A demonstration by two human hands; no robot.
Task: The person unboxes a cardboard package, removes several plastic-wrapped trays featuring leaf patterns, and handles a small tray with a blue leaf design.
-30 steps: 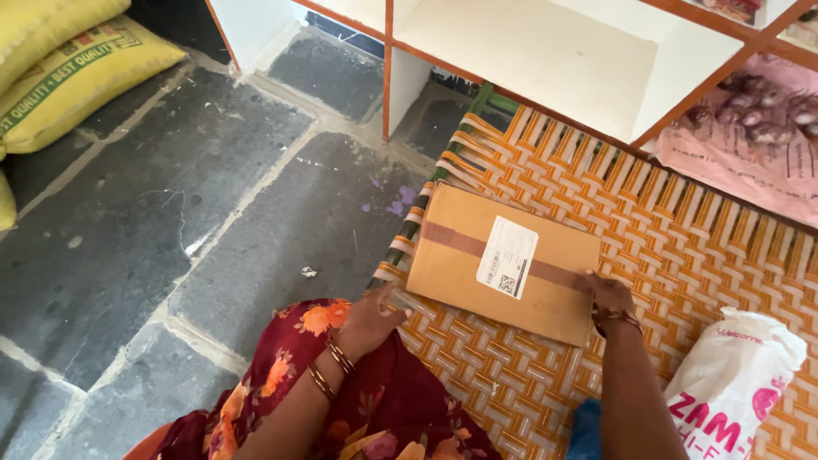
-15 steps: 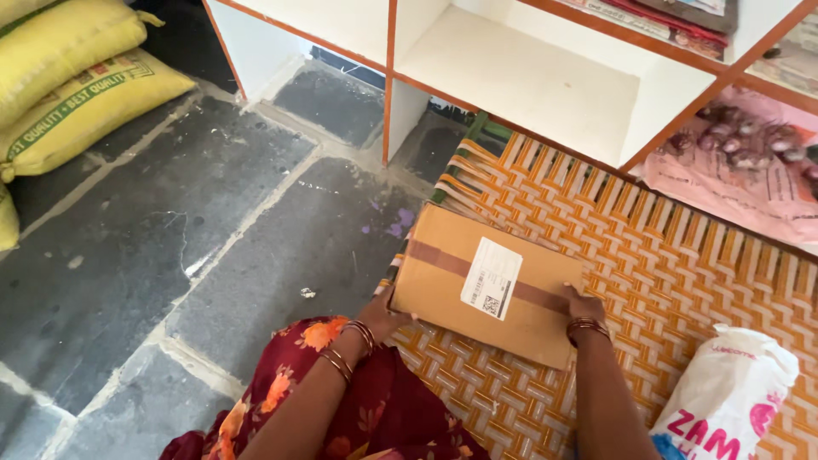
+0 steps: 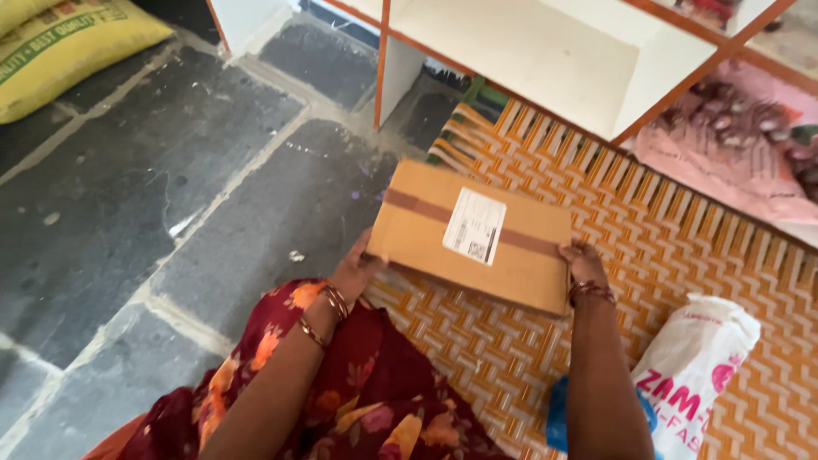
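Fingers of the left hand point(image 3: 356, 271) wrapped on the near-left edge of the cardboard box point(image 3: 474, 234); fingers of the right hand point(image 3: 583, 262) closed on its near-right corner. Both hands clamped on the box, one at each end.

Box location: centre of frame, flat and shallow, brown tape strip running along its length, white label point(image 3: 474, 226) on the top face. It sits over the left edge of the woven orange cot point(image 3: 682, 255); its left end overhangs the grey stone floor point(image 3: 170, 196). Whether the underside touches the weave or is just off it: cannot tell.

Surroundings: white shelf unit with orange trim point(image 3: 554, 51) at top centre, its lower compartment bare. Pink sack point(image 3: 733, 153) at upper right. White plastic bag with pink print point(image 3: 690, 366) at lower right, near the right forearm. Yellow sack point(image 3: 77, 43) at upper left on the floor.

Handling note (judgement): grip is wide and even, which suits a flat box. Keep it level, thumbs on top and fingers beneath, so the overhanging left end does not dip. Mind the shelf edge above and the bag beside the right elbow.
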